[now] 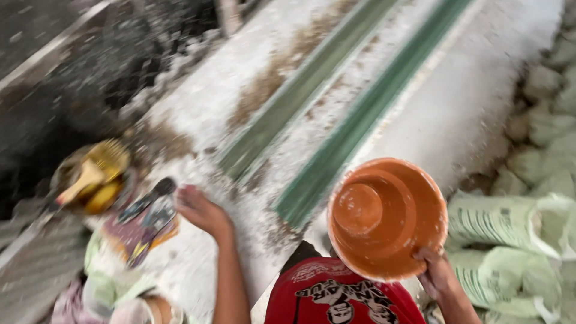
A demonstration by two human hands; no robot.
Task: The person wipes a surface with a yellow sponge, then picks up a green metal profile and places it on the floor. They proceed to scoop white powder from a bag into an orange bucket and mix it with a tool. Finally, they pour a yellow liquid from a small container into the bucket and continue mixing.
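Observation:
My right hand [439, 273] grips the lower rim of an orange plastic bowl [384, 216], which is tilted so its stepped inside faces me. My left hand [201, 210] reaches out over a white, dusty surface [198, 114], its fingers curled beside a dark-handled tool [147, 204] that lies on a worn, colourful pad [135, 237]. Motion blur hides whether the fingers touch the tool. My red printed shirt [336, 297] shows at the bottom.
Two long green strips [354, 126] run diagonally across the white surface. A yellow brush sits in a round container [93, 177] at the left. Pale green sacks [510, 240] are stacked at the right, with rubble [543, 84] above them. Dark ground [54, 90] lies at the upper left.

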